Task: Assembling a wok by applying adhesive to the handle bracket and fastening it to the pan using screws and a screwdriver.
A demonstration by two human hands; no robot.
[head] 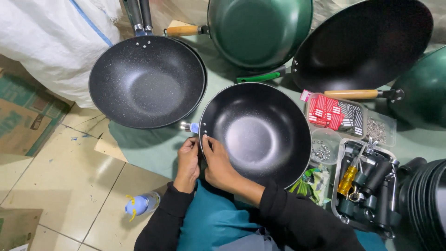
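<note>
Tiled floor under a green mat (153, 148), pans all round; black wok (260, 132) in the lap, left hand (188, 162) and right hand (218, 165) pinching its near rim, steadying the handle bracket (190, 126); screw tray (381, 129) beyond the wok's right.

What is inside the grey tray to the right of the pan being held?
The grey tray holds black handles, a yellow-handled screwdriver and some metal parts. What lies beneath the handles is covered.

Cookware assembly workshop: handleless woks (255, 132), screw trays (376, 130), screwdriver (348, 179).
</note>
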